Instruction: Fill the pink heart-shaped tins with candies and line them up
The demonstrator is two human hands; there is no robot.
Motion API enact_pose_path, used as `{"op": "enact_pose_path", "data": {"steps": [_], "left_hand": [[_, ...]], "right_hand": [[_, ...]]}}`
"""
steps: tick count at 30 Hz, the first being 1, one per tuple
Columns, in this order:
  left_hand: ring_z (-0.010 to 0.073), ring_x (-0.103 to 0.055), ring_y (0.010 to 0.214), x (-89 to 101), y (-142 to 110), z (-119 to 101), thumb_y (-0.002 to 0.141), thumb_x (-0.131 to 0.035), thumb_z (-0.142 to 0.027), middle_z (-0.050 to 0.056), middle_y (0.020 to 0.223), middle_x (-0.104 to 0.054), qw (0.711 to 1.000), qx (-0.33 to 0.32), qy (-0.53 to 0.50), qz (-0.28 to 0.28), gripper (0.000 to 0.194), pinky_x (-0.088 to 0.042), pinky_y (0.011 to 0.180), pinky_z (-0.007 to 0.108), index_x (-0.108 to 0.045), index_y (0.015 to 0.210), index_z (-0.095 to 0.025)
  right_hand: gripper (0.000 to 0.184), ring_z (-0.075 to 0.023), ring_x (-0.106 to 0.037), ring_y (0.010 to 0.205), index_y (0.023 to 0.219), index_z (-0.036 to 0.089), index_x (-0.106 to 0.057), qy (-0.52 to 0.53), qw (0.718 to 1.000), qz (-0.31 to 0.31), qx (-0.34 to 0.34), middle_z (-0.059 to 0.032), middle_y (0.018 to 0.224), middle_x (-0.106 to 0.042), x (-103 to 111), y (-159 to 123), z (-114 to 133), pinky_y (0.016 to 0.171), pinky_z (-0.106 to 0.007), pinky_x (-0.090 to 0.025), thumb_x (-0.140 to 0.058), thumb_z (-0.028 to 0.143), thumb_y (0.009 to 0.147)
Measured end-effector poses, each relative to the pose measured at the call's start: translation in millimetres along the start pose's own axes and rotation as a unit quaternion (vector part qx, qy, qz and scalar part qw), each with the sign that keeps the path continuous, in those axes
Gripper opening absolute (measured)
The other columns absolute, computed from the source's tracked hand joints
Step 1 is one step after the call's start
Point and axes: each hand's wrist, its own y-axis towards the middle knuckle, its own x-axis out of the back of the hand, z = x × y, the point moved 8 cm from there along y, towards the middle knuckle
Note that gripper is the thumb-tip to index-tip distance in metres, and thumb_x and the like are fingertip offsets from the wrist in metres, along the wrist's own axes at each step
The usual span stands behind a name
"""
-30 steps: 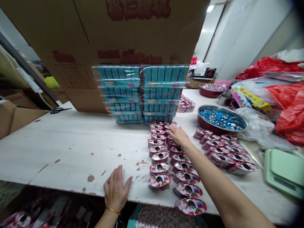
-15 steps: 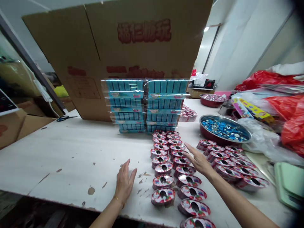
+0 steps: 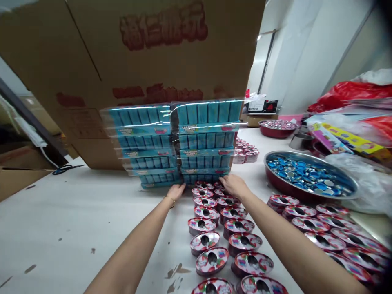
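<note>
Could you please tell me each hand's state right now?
Left hand: by the blue boxes, grip unclear.
Right hand: at the far oval pieces, grip unclear.

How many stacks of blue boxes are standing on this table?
2, side by side before the cardboard: a left stack and a right stack. More could be hidden behind.

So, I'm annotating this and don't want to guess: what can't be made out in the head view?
Head view: whether the left hand and right hand touch the blue packs; contact too small to tell.
Head view: full shape of the nearest oval packs; cut off by the bottom edge.
Head view: lower red lettering on the carton; blurred.
</note>
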Motion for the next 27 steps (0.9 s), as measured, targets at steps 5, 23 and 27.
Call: {"op": "enact_pose_path", "data": {"steps": [5,23,27], "left_hand": [[0.0188,-0.059,0.058,-31.2,27,4,0.071,-0.046,-0.054,0.011,0.060,-0.064,0.998,0.050,-0.034,-0.025,0.047,-0.037,0.050,0.025,-0.065,0.064,-0.012],[0.0195,-0.059,0.061,-34.7,30,9,0.065,-0.050,-0.056,0.012,0.065,-0.066,0.987,0.094,-0.072,-0.110,0.047,-0.033,0.048,0.025,-0.066,0.064,-0.011],[0.0197,-0.059,0.061,-34.5,29,8,0.065,-0.050,-0.057,0.012,0.064,-0.066,0.986,0.090,-0.081,-0.115,0.048,-0.033,0.049,0.025,-0.065,0.063,-0.012]], "right_hand": [[0.037,-0.0240,-0.059,0.080,0.080,0.018,-0.064,0.020,0.998,0.001,-0.061,-0.0118,0.083,-0.066,-2,8,-44,0.065,-0.032,-0.042,-0.039,0.045,0.077],[0.023,-0.0151,-0.059,0.061,0.074,0.019,-0.065,0.313,0.946,0.054,-0.066,-0.0001,0.063,-0.066,-48,38,-72,0.056,-0.022,-0.046,-0.069,0.031,0.054],[0.036,-0.0158,-0.060,0.072,0.091,0.017,-0.061,0.368,0.927,0.046,-0.050,-0.0034,0.080,-0.067,-25,51,-92,0.063,-0.025,-0.048,-0.064,0.035,0.059]]}}
